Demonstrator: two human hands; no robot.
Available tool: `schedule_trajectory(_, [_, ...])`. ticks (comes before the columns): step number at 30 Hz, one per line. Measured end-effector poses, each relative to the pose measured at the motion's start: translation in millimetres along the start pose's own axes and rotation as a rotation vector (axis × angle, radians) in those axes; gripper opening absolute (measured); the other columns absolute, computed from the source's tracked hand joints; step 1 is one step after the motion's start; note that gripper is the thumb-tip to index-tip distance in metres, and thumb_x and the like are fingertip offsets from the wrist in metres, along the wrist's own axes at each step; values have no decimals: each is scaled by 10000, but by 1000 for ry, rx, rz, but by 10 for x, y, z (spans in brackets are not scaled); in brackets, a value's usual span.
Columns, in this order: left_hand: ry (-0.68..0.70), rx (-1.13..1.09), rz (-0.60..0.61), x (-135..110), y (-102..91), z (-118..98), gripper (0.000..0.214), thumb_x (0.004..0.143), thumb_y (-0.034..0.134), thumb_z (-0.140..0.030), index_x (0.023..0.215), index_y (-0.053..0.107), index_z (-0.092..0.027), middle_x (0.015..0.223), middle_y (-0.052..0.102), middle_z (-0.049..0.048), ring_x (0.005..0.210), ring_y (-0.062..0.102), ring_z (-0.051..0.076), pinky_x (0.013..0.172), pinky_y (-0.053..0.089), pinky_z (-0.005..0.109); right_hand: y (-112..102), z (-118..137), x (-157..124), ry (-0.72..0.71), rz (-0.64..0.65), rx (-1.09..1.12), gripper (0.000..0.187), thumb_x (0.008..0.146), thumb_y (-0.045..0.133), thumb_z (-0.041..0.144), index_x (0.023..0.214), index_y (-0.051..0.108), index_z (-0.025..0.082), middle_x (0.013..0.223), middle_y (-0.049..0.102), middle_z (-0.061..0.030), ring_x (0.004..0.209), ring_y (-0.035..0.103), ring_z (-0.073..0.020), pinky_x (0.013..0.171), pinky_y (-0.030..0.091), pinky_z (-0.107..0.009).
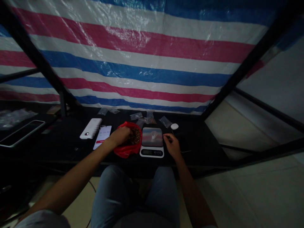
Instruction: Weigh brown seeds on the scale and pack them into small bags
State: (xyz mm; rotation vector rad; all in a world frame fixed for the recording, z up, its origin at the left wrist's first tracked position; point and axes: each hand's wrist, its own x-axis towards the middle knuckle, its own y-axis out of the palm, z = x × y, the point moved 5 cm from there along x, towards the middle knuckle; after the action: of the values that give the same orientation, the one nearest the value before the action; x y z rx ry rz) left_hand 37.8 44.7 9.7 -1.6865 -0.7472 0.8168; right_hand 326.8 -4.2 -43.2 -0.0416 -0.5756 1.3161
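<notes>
The red bag (127, 153) lay near the table's (206, 148) front edge, probably for easy reach; left hand (121, 135) dipped inside, grip not visible; right hand (172, 146) was half-open beside the scale (152, 143).

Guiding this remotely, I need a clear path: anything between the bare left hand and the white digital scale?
Yes, the right rim of the open red plastic bag: the left hand is inside it, at the small brown pieces, and the scale sits just beyond. Nothing else visible intervenes.
</notes>
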Motion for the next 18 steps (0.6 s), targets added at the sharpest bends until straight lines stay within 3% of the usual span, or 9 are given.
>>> schedule_trajectory(10, [17,24,26,27,-200,-23,289,884,568,-145,1082,768,-213,1137,771,95,1069,716,257,905,515,299,-4,16,-1,6,13,-5,254,900,570,403,915,721,199,957,741,-99,927,676,-256,817,523,-386])
schedule_trajectory(18, [123,-90,-6,167,-324,-222,269,872,593,-131,1047,778,-218,1097,789,50,1014,728,204,849,502,232,-1,-2,1,11,4,-13,250,896,570,397,916,724,201,965,747,-95,934,681,-254,819,528,-382])
